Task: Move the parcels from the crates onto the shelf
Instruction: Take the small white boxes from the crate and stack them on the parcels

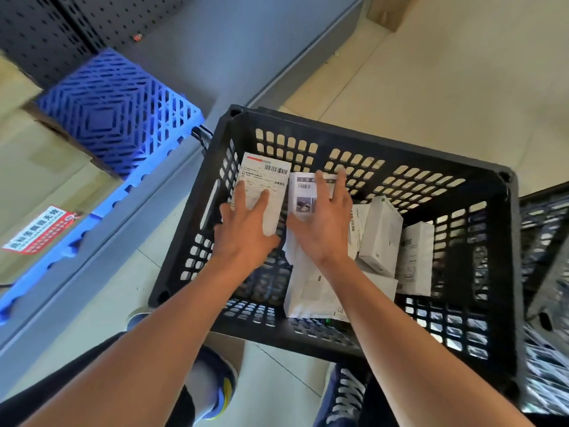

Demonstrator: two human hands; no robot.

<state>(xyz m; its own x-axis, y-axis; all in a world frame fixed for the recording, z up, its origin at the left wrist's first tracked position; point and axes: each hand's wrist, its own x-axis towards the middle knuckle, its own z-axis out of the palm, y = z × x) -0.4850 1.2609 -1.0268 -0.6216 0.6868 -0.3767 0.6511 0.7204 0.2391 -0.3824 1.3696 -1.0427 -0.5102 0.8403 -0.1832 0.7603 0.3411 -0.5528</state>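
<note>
Counted: crates, parcels, cartons, hands and shoes.

One black perforated plastic crate (pixel 505 241) shows whole, and the corner of a second black crate (pixel 542 229) shows at the right edge. In the whole crate about six white labelled parcels can be made out, though overlaps make the count unsure. One blue lattice plastic crate (pixel 117 115) sits on the grey metal shelf (pixel 215 72). Two brown cardboard cartons (pixel 40 167) show at the left edge, a third at the top. Two bare hands (pixel 246 223). Two blue shoes (pixel 215 383).
</note>
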